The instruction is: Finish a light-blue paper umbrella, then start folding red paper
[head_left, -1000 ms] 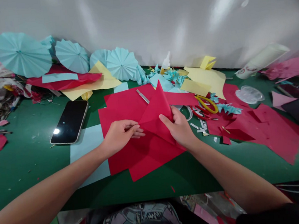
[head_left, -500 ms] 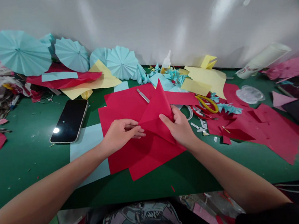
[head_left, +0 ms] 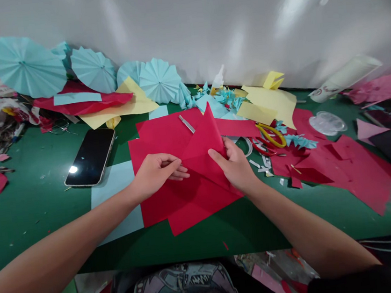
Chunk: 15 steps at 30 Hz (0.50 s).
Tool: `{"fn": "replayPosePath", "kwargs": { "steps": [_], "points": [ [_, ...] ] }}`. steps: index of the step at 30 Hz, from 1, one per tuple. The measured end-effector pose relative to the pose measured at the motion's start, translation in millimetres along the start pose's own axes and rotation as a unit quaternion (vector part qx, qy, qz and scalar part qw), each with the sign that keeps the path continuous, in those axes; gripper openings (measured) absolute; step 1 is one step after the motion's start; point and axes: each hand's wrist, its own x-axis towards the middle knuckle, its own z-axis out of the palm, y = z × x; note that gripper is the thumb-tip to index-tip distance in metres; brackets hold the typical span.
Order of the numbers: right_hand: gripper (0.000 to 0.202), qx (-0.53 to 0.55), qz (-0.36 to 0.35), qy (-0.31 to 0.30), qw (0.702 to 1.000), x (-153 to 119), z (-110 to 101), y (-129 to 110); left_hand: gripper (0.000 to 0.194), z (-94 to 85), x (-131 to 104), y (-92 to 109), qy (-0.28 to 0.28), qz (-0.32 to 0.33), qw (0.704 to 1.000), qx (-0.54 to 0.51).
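A red paper (head_left: pixel 204 143), rolled into a pointed cone shape, stands over flat red sheets (head_left: pixel 159 197) at the middle of the table. My right hand (head_left: pixel 236 165) grips its right side, thumb in front and fingers behind. My left hand (head_left: pixel 161 171) is at the paper's left corner, thumb and index finger pinched together there, the other fingers loosely extended. A silver blade-like tool (head_left: pixel 187 124) lies on the red sheets behind the cone.
On the green table (head_left: pixel 48 219) a phone (head_left: pixel 91 157) lies left, over a light blue sheet (head_left: pixel 116 191). Pleated blue paper rosettes (head_left: pixel 160 81) lean at the back. Yellow-handled scissors (head_left: pixel 271 135), red scraps (head_left: pixel 357 170) and a white cylinder (head_left: pixel 345 77) are right.
My left thumb and index finger have moved slightly up and closed on the paper's left corner. My right hand and the rolled paper look almost the same.
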Motion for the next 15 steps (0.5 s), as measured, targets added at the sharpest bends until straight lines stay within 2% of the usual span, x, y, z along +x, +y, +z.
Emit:
{"fn": "replayPosePath", "kwargs": {
  "steps": [6, 15],
  "points": [
    [0.033, 0.125, 0.057, -0.033, 0.99, 1.4, 2.0, -2.5, 0.019, -5.8, 3.3, 2.5, 0.026, 0.002, 1.0, -0.002],
    [0.023, 0.128, 0.069, -0.048, 0.988, 3.9, -3.2, 0.6, 0.02, -18.9, 11.1, 0.4, 0.034, 0.013, 0.999, 0.016]
  ]
}}
